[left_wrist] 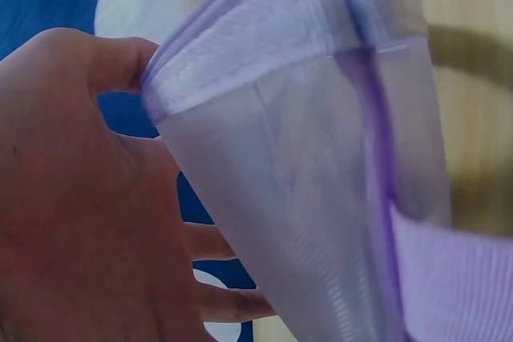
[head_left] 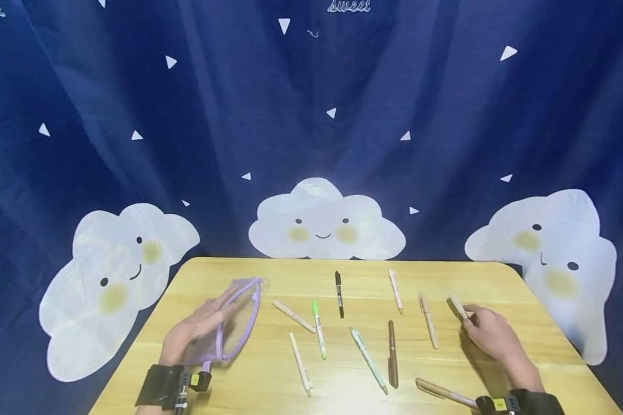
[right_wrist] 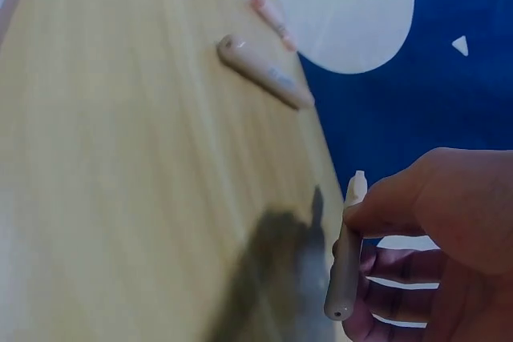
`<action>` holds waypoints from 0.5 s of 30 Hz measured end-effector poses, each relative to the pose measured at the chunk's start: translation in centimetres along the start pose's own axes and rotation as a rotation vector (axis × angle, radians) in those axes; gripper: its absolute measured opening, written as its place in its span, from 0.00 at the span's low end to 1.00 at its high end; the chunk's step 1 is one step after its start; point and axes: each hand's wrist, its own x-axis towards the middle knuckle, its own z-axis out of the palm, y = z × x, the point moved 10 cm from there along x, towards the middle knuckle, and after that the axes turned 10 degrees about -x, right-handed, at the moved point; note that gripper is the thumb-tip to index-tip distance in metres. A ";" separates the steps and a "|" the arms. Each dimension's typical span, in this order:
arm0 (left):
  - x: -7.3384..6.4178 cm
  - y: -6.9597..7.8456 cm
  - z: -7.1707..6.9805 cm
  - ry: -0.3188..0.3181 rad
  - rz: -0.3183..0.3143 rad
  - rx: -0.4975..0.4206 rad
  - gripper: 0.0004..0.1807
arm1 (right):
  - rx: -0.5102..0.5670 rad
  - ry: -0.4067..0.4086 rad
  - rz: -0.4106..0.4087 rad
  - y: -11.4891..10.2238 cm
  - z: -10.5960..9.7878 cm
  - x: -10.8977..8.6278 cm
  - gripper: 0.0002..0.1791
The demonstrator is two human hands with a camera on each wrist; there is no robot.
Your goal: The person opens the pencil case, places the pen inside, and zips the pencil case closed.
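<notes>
My left hand (head_left: 199,323) holds a translucent lavender zip pencil pouch (left_wrist: 264,190) at the left of the table. Its thumb lies at the pouch's rim and the other fingers reach along its side in the left wrist view; the pouch's mouth gapes toward the right. At the right side, my right hand (head_left: 493,334) pinches a beige pen (right_wrist: 346,266) between thumb and fingers, above the table. Just left of that hand lies a capped beige pen (head_left: 428,321). A tan pen (head_left: 445,393) lies near the right wrist, partly covered by the wrist camera.
Between the hands several pens lie scattered: a black marker (head_left: 340,294), a pink pen (head_left: 396,291), a brown pen (head_left: 392,354), a mint pen (head_left: 368,360), a green-capped pen (head_left: 319,329), a cream pen (head_left: 293,316) and a white pen (head_left: 300,364). A blue curtain (head_left: 311,144) hangs behind the table.
</notes>
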 end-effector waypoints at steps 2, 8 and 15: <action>0.1 0.4 0.1 0.000 0.032 -0.037 0.40 | 0.006 0.014 0.003 -0.5 -0.4 0.1 0.21; 0.0 0.4 0.8 -0.014 -0.023 -0.213 0.40 | 0.020 0.065 -0.009 -2.2 -1.4 0.4 0.21; -0.7 0.9 0.7 0.022 -0.021 -0.318 0.39 | 0.052 0.138 -0.034 -4.9 -2.2 0.6 0.19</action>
